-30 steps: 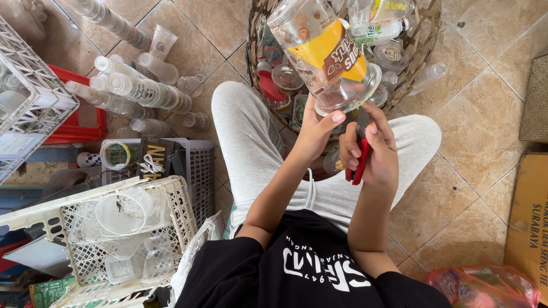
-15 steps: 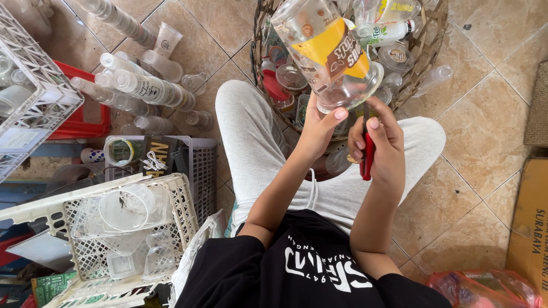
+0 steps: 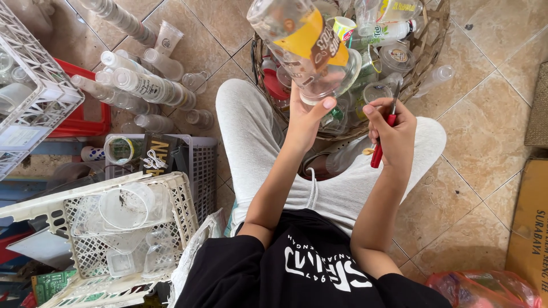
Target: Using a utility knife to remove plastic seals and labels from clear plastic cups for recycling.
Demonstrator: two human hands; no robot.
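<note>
— While she sits on the tiled floor (image 3: 485, 120), what has the left hand (image 3: 305, 114) got?

— A clear plastic bottle (image 3: 302, 48) with a yellow and brown label, lifted toward twelve o'clock. The fingers curl around its lower end, thumb pressed against the rim, so the bottle tilts up and to eleven.

— And the right hand (image 3: 394, 128)?

— Its fingers are wrapped tight around a red-handled cutter (image 3: 378, 151), the handle pointing down toward six, the metal tip toward twelve. It sits just at three o'clock of the left hand, near the bottle's end but apart from it.

— What lies around them?

— A woven basket (image 3: 431, 43) full of cups and bottles at twelve, right behind the held bottle. At nine to ten o'clock, loose empty bottles (image 3: 137, 85) on the floor beside a red crate (image 3: 94, 117). At seven, a white plastic basket (image 3: 131, 228) holding clear cups.
</note>
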